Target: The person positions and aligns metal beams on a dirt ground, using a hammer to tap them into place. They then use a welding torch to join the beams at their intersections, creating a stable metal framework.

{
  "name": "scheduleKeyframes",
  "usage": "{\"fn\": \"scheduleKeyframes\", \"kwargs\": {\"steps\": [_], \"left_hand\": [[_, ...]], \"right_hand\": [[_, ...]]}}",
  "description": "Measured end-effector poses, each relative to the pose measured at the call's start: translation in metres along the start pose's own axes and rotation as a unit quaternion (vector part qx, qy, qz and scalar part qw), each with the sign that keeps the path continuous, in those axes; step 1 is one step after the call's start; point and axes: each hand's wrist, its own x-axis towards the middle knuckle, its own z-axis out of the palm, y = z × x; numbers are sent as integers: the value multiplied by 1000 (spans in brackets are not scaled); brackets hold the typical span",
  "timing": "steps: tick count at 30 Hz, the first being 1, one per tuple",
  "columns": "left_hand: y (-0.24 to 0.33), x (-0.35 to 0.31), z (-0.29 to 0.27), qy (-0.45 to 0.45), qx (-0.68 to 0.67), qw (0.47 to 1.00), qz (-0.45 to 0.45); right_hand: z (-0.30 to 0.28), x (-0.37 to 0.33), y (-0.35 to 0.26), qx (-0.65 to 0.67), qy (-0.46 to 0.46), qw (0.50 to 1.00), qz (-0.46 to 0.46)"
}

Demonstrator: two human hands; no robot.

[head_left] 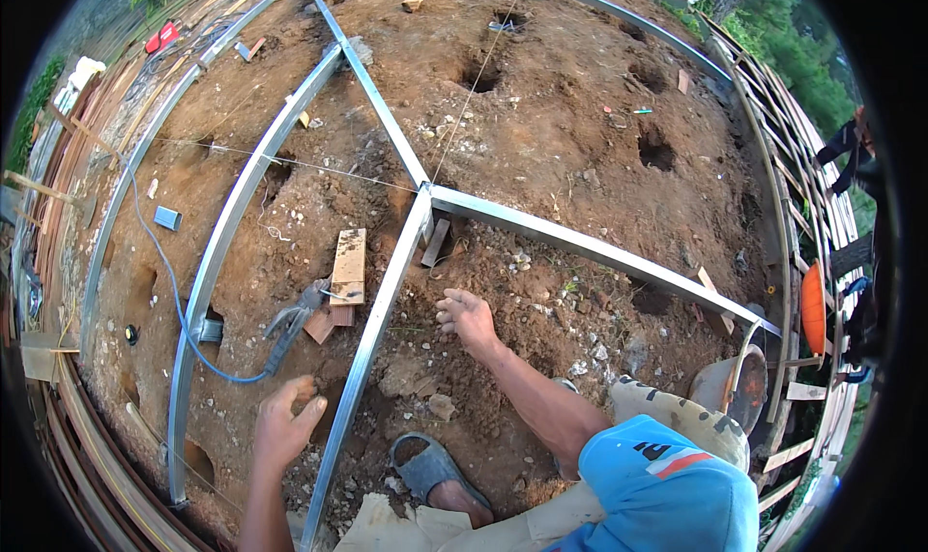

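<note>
My left hand (287,421) is beside a long silvery metal beam (365,359), on its left. Thumb and fingers are apart, with nothing visible between them. On the beam's other side my right hand (466,320) hovers over the soil, fingers loosely bent and apart, holding nothing I can see. A grey tool (288,328) on a blue cable (208,361), resembling a welding electrode holder, lies ahead of my left hand. It rests against stacked wood blocks (349,262). Beyond my right hand, the beam meets a second metal beam (580,243) and a third beam (377,98) at a corner.
Another metal beam (227,218) runs along the left. Dug holes (656,151) dot the brown soil. A bucket (735,388) stands at my right near an orange basin (814,308). Thin strings (319,168) cross the frame. Planks (106,455) lie lower left; a person (855,146) is at far right.
</note>
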Motion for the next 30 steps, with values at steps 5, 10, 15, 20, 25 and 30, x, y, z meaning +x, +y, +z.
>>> {"fn": "scheduleKeyframes", "kwargs": {"steps": [5, 10, 15, 20, 25, 30], "left_hand": [[-72, 83, 5, 36, 147, 988, 5], [-143, 144, 14, 54, 255, 957, -123], [-188, 162, 30, 36, 202, 955, -212], [-204, 142, 49, 62, 147, 972, -175], [-172, 111, 54, 104, 67, 966, -227], [-141, 69, 16, 111, 36, 971, -206]], "right_hand": [[-2, -28, 1, 16, -17, 1000, -7], [0, -65, 5, -11, -29, 999, 16], [16, -89, 12, -25, -67, 996, 49], [37, -105, 25, -29, -156, 985, 74], [59, -120, 31, -63, -213, 973, 69], [87, -124, 28, -41, -268, 960, 66]]}}
